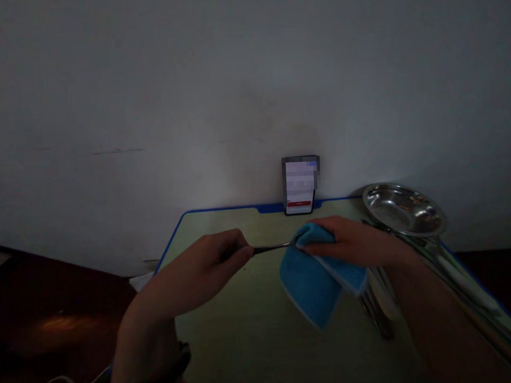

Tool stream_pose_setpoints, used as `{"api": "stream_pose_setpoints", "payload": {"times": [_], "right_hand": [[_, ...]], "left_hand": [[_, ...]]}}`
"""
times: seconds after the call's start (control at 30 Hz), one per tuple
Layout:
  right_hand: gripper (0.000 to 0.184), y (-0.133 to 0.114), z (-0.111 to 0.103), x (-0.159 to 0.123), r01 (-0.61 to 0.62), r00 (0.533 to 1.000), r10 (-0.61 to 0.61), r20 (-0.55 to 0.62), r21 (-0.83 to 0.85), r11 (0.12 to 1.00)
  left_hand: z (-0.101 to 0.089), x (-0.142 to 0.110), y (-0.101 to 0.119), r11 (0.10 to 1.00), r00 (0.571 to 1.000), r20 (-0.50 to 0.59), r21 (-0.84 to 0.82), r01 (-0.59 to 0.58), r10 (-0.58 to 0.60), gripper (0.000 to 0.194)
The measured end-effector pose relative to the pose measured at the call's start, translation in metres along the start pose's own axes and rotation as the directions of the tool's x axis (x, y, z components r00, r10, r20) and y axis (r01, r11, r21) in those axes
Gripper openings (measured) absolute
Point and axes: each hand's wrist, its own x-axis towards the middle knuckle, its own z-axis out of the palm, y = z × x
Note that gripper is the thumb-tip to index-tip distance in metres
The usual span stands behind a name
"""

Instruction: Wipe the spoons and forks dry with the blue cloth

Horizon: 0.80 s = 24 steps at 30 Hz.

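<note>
My left hand [208, 264] is closed round the handle of a thin metal utensil [271, 248] that runs to the right, level above the table. My right hand [353, 241] is closed on a blue cloth [314, 282], which is wrapped over the utensil's far end and hides it. The cloth's loose corner hangs down toward the table. Both hands are held above the pale green table [244, 327].
A phone [301, 185] with a lit screen leans against the white wall at the table's back edge. A shiny metal bowl [402, 209] sits at the back right, with more metal cutlery [377, 310] lying below my right hand. Dark floor lies to the left.
</note>
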Motion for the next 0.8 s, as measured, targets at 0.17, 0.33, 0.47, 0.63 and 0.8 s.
{"api": "stream_pose_setpoints", "payload": {"times": [0.17, 0.33, 0.47, 0.63, 0.8], "right_hand": [[0.015, -0.003, 0.009, 0.006, 0.042, 0.992, -0.043, -0.115, -0.01, 0.999], [0.028, -0.006, 0.018, 0.012, 0.027, 0.986, -0.024, -0.165, 0.017, 0.999], [0.027, -0.009, 0.019, 0.014, 0.05, 0.98, -0.052, -0.194, -0.017, 0.999], [0.026, -0.013, 0.02, 0.014, 0.067, 0.944, -0.063, -0.323, 0.0, 0.998], [0.022, -0.021, 0.034, 0.022, 0.122, 0.775, 0.007, -0.632, 0.161, 0.979]], "left_hand": [[0.019, 0.014, 0.01, 0.999, 0.991, 0.127, -0.003, -0.045, 0.045, 0.035], [0.026, 0.019, 0.017, 0.995, 0.985, 0.143, -0.041, -0.095, 0.099, 0.034], [0.023, 0.016, 0.019, 0.996, 0.984, 0.157, -0.039, -0.08, 0.085, 0.034], [0.02, 0.017, 0.021, 0.993, 0.99, 0.077, -0.031, -0.112, 0.114, 0.032], [0.022, 0.019, 0.026, 0.988, 0.988, -0.069, -0.063, -0.139, 0.135, 0.033]]}}
